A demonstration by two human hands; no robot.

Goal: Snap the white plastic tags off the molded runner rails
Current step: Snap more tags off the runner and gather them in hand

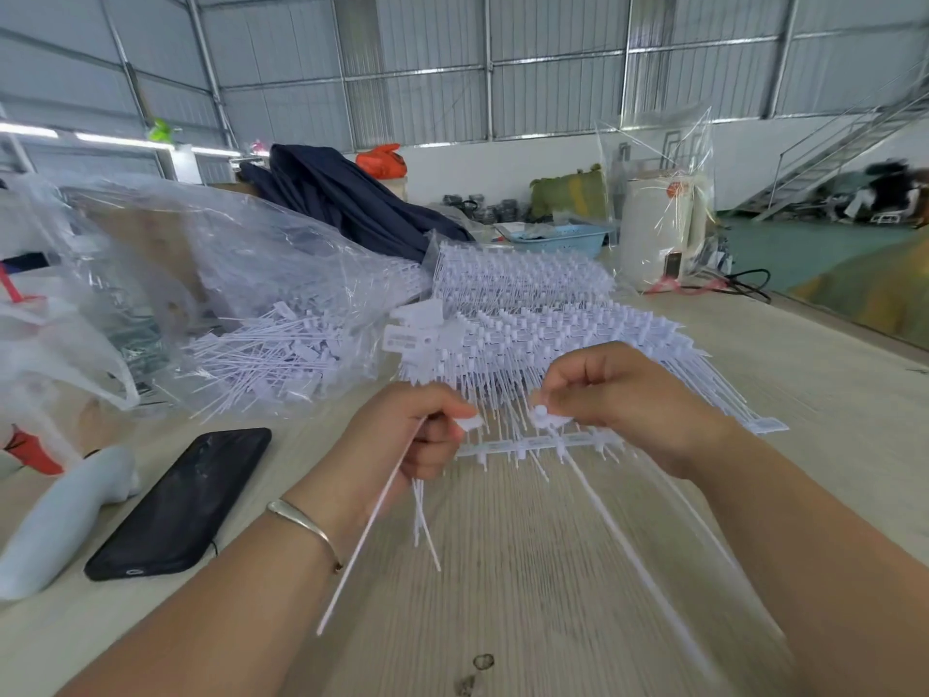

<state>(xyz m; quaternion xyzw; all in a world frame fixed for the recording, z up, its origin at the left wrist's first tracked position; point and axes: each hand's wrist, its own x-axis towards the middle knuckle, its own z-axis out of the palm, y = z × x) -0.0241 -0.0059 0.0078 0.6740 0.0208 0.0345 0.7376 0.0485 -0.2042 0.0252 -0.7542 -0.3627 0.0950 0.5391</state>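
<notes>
My left hand [427, 435] grips a bundle of freed tags [420, 505], tails trailing toward me. My right hand [618, 399] pinches the head of the next tag [548, 420], just above the runner rail [538, 442]. That rail lies crosswise on the surface [553, 596]; the tag runs lengthwise toward me. Next, I'd judge: a sharp twist to snap it free.

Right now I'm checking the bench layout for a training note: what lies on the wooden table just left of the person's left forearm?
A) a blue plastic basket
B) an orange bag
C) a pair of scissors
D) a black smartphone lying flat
D: the black smartphone lies flat on the wooden table beside the left forearm, while the left hand grips loose white plastic tags; the blue basket and orange bag sit far back.
</notes>
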